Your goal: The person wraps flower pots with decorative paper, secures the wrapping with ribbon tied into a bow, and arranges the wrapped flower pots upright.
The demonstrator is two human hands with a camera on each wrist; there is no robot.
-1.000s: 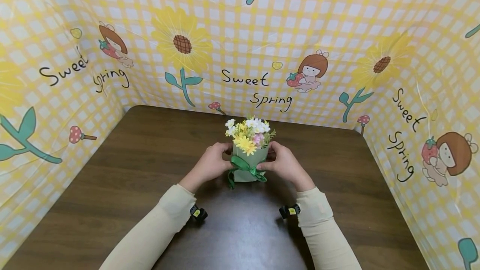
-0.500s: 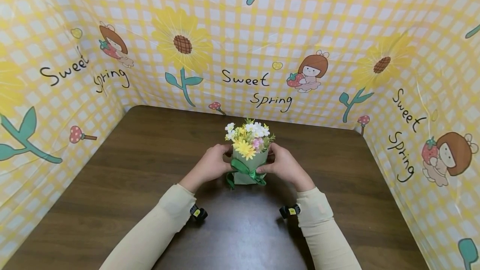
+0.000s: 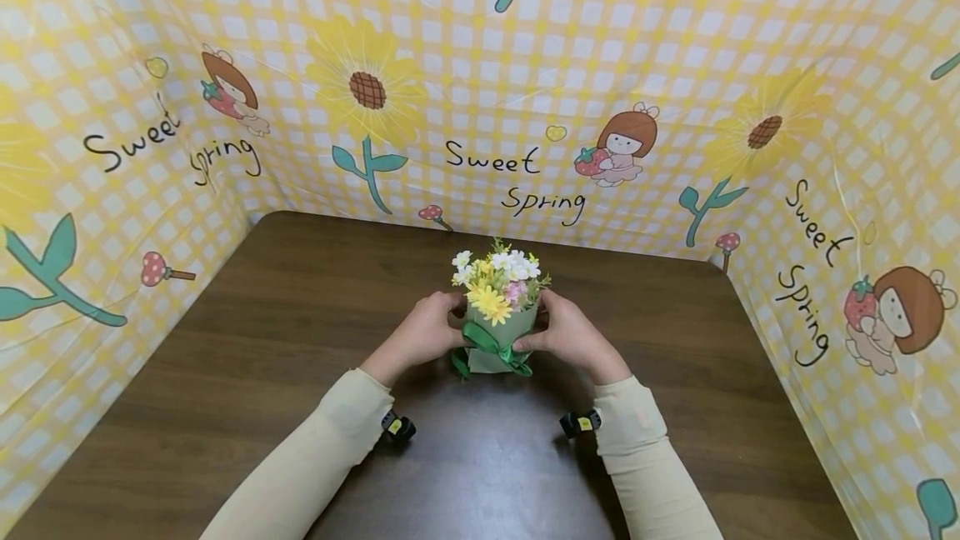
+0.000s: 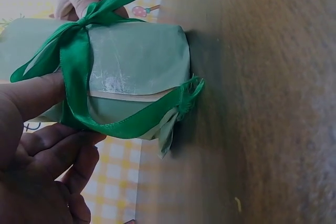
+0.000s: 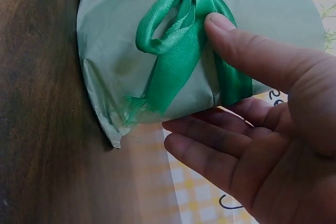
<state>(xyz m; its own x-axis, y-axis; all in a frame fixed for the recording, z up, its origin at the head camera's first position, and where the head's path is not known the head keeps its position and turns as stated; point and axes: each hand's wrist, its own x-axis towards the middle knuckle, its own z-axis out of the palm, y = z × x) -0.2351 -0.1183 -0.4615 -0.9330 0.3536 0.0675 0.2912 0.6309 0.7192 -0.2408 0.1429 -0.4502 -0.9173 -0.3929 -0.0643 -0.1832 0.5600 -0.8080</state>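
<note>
A small bouquet (image 3: pixel 504 319), wrapped in pale green paper, stands upright over the middle of the table between both hands. White, yellow and pink flowers (image 3: pixel 495 282) fill its top, and a green ribbon (image 3: pixel 491 340) is tied in a bow round its body. My left hand (image 3: pixel 423 327) grips one side; in the left wrist view its thumb (image 4: pixel 44 93) lies against the ribbon. On the opposite side my right hand (image 3: pixel 573 332) holds the wrapping, thumb (image 5: pixel 252 48) pressed by the bow's knot, fingers underneath. Whether the base touches the table cannot be told.
The dark wooden table (image 3: pixel 300 357) has rounded far corners. A yellow checked cloth (image 3: pixel 480 90) with printed flowers and figures walls in its back and both sides. Black wrist cameras (image 3: pixel 397 427) sit at both cuffs.
The bouquet has shifted slightly down and toward me, with a small tilt on the way. Both hands have moved with it and keep their hold.
</note>
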